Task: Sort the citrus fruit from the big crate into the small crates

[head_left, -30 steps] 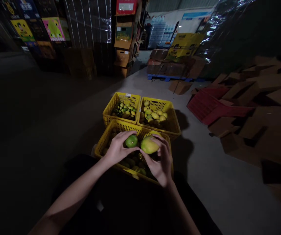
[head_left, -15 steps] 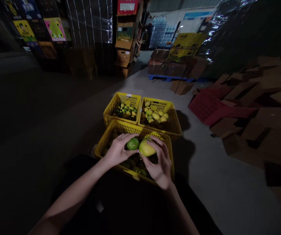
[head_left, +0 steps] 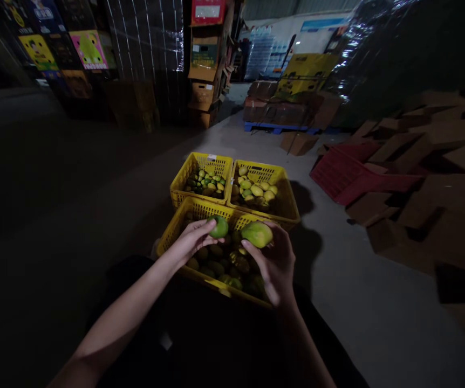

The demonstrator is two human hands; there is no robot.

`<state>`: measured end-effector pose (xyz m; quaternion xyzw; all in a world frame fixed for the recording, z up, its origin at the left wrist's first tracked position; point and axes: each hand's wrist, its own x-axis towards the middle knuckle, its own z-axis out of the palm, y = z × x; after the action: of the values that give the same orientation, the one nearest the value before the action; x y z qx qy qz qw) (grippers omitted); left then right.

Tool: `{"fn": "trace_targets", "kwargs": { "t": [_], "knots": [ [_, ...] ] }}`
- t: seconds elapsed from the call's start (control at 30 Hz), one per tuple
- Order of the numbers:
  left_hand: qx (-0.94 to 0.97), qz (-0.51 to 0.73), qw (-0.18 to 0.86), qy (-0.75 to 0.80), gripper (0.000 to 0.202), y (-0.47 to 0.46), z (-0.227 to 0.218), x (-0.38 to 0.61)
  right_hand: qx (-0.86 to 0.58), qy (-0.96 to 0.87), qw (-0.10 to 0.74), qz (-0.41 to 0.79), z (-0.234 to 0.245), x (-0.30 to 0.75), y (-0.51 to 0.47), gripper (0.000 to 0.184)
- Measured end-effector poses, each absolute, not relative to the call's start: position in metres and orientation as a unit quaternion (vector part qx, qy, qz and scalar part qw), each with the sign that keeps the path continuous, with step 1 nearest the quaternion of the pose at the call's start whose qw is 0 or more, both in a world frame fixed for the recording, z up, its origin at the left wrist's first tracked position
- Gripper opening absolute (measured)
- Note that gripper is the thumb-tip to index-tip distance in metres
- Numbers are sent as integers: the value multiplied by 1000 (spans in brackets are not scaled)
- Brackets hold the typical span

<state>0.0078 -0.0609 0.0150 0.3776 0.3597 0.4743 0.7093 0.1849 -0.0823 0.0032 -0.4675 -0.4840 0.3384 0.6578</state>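
Note:
My left hand (head_left: 190,242) is closed on a small round green fruit (head_left: 218,227). My right hand (head_left: 275,261) grips a larger yellow-green mango (head_left: 257,234). Both hands hover over the near yellow crate (head_left: 175,229), which holds several green and yellowish fruits (head_left: 220,264). Beyond it stand two more yellow crates side by side: the left crate (head_left: 184,179) has small green fruits, the right crate (head_left: 285,202) has larger yellow ones.
A red plastic crate (head_left: 348,175) lies tipped among flattened cardboard boxes (head_left: 438,161) on the right. A blue pallet (head_left: 277,127) with boxes stands behind. Stacked cartons (head_left: 204,70) and wrapped goods rise at the back. The floor on the left is dark.
Both hands have moved apart and lifted slightly forward with their fruits. The right hand turned the mango and shifted it to the right, toward the far crates.

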Motion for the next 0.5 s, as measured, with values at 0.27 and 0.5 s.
{"fn": "trace_targets", "kwargs": {
  "t": [0.27,0.5],
  "knots": [
    [178,460,784,377,35,-54,11,14,-439,-404,560,576,11,177,-88,31],
    [118,438,821,346,38,-53,6,19,-460,-248,437,732,5,175,-79,49]
  ]
}}
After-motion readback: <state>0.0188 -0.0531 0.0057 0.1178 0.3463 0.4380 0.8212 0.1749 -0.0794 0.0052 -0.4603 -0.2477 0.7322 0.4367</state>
